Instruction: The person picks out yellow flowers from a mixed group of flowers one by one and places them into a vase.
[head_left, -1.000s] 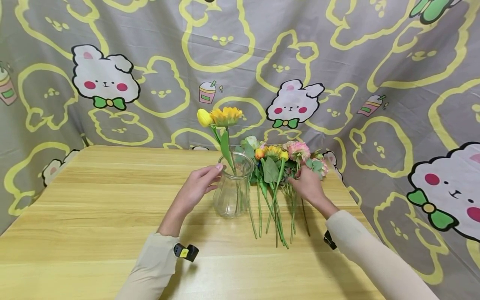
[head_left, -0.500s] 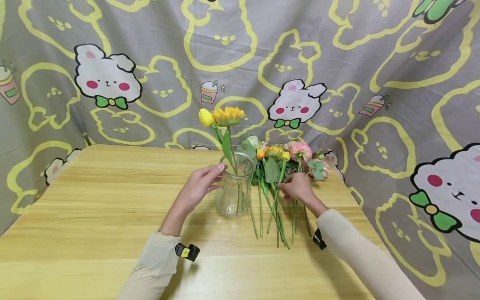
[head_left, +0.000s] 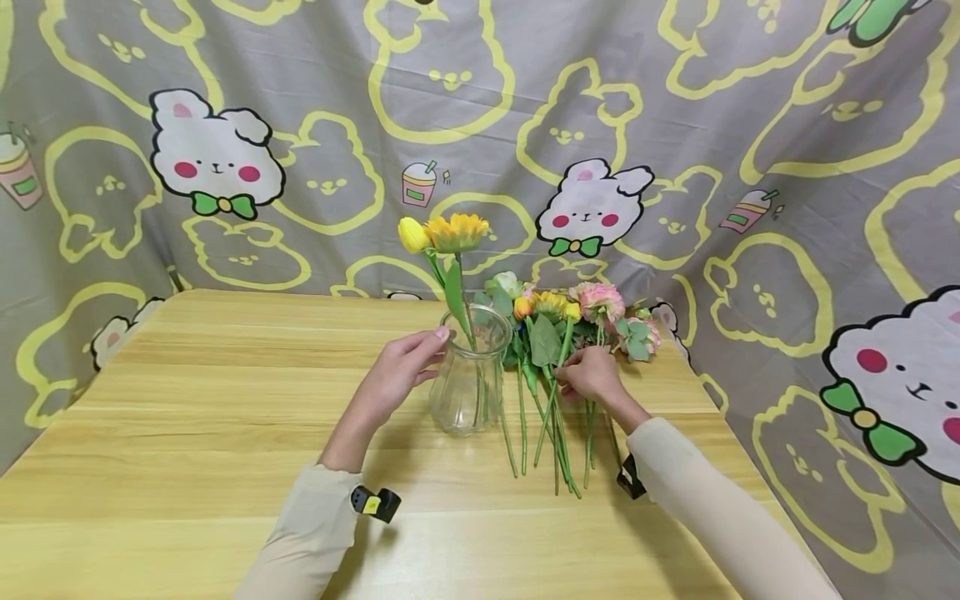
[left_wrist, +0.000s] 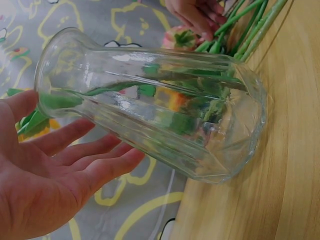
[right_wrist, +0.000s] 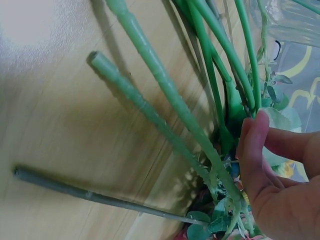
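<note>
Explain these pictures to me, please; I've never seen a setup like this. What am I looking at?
There is no machine here, just a person's two bare hands. The wide picture comes from a camera worn on the head, looking forward and down. The other two come from wrist cameras, each watching its own hand's work.

On the wooden table stands a clear glass vase holding a yellow tulip and a sunflower. Loose flowers lie to its right. The left hand touches the vase near its rim, and the right hand pinches a green stem among the loose flowers.
</note>
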